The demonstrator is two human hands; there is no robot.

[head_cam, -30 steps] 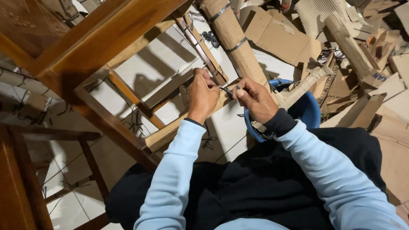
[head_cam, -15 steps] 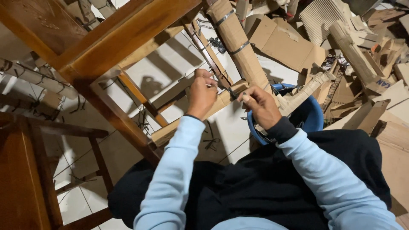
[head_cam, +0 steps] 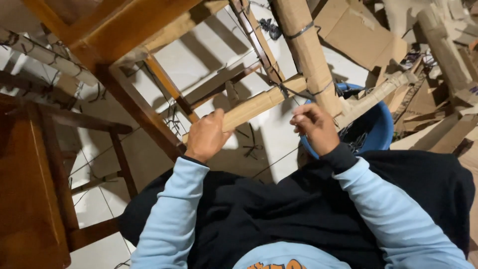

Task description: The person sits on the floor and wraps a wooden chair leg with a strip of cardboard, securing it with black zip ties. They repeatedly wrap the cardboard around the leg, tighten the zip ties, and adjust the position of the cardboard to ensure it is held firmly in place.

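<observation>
1. Cardboard covers two parts of the upturned wooden chair frame [head_cam: 134,107]: the thick leg [head_cam: 306,50] near the top of the view is wrapped and bound with thin dark ties, and the lower rail [head_cam: 254,105] that crosses to it also wears a cardboard sleeve.

2. Left hand [head_cam: 206,137] is closed around the near end of the wrapped rail, fingers curled over the cardboard, holding it firm.

3. Right hand [head_cam: 313,127] is drawn into a loose fist just beside the joint of rail and leg, fingertips pinched together. It seems to grip the end of a thin tie, but the strand itself is too fine to make out with certainty.

4. Judged from how things lie, the wrapping of these two parts is largely done, while the binding at the joint looks unfinished.

5. Bare wood shows on the thin slats [head_cam: 167,84] and the dark rails at the left, so much of the frame is uncovered.

6. Supplies sit close: a blue basin [head_cam: 381,127] just behind the right hand, short dark ties scattered on the white tiled floor [head_cam: 199,55], and a heap of cardboard scraps [head_cam: 428,60] at the right.
</observation>
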